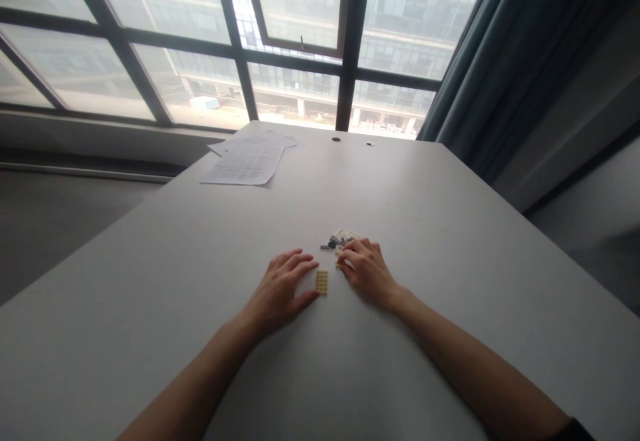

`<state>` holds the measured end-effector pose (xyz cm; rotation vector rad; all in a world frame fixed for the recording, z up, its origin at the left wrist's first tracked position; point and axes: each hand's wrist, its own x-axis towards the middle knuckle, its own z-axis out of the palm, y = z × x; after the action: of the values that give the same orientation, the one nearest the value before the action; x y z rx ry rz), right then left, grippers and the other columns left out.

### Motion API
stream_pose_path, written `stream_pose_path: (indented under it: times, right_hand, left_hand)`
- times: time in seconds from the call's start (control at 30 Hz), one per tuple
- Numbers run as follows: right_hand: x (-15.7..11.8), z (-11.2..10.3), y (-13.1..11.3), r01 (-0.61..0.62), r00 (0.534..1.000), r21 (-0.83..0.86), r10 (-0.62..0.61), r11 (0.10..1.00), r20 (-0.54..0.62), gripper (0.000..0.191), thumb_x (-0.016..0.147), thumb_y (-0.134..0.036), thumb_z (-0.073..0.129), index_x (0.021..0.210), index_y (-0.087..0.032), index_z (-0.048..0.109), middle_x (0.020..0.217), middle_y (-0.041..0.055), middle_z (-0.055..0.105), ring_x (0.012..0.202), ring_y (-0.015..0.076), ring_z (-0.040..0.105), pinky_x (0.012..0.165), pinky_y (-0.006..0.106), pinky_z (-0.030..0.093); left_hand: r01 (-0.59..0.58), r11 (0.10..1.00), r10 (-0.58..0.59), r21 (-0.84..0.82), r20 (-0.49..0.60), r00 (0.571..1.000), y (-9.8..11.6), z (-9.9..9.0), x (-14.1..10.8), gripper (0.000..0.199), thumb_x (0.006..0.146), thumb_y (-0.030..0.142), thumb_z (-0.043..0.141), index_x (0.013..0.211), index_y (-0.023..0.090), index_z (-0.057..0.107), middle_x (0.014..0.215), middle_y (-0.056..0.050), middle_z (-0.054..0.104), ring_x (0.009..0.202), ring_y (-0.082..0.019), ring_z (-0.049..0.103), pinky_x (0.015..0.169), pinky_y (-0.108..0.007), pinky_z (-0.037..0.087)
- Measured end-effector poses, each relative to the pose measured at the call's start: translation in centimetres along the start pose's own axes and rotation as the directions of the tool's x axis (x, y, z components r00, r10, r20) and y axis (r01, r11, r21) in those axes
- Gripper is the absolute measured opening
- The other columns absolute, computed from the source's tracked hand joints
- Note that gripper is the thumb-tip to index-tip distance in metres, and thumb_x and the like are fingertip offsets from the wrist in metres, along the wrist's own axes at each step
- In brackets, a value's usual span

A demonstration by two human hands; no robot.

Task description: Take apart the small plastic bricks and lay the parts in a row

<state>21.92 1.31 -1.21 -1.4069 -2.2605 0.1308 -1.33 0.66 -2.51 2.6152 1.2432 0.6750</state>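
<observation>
Left hand (283, 287): lay open, thumb at the near corner of the studded plate (322, 283).
Plate's spot: on the tabletop (425, 194), between both hands.
Right hand (369, 267): curled at a yellow piece (337, 265); its grip could not be told.
Brick pile (345, 234): lay just beyond.

The left hand (283, 287) and right hand (367, 267) are bare, with slim, slightly tapering fingers; the nails are too small to make out. Both wrists are bare and narrow. The left forearm (200, 374) is uncovered as far as the lower edge of the view, widening smoothly from the wrist. The right forearm (470, 354), likewise smooth and slender, ends at a plain black sleeve (573, 431), only a small dark corner of which shows.
</observation>
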Motion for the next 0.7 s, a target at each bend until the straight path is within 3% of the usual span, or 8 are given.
stream_pose_path:
  times: [0.13,0.37,0.7]
  right_hand:
    - [-0.2,-0.3,0.0,-0.02,1.0,-0.013,0.02,1.0,0.006,0.014,0.086,-0.027,0.062,0.099,-0.024,0.066,0.102,0.0045,0.062,0.102,0.0215,0.048,0.09,0.037,0.033]
    - [-0.5,-0.4,0.0,-0.029,0.999,-0.048,0.031,0.998,0.04,0.008,0.087,-0.026,0.06,0.09,-0.022,0.066,0.104,0.0056,0.062,0.103,0.0216,0.048,0.09,0.036,0.034]
    - [-2.1,-1.9,1.0,-0.126,0.991,0.149,0.132,0.981,-0.033,0.008,0.087,-0.019,0.059,0.094,-0.021,0.062,0.095,0.0022,0.069,0.095,0.0193,0.056,0.087,0.034,0.034]
  left_hand:
    - [-0.012,1.0,0.012,-0.006,-0.009,1.0,0.0,-0.1,0.0,0.043,0.082,0.04,0.059,0.122,0.023,0.056,0.125,-0.009,0.058,0.127,-0.03,0.041,0.106,-0.05,0.031]
    - [-0.021,1.0,0.021,-0.006,-0.021,1.0,0.2,-0.2,0.1,0.043,0.08,0.04,0.062,0.12,0.024,0.058,0.124,-0.009,0.059,0.126,-0.031,0.043,0.104,-0.051,0.033]
    - [-0.023,1.0,0.024,0.012,-0.066,0.998,0.4,-0.4,0.3,0.046,0.08,0.046,0.063,0.119,0.023,0.058,0.122,-0.009,0.061,0.123,-0.03,0.045,0.103,-0.049,0.034]
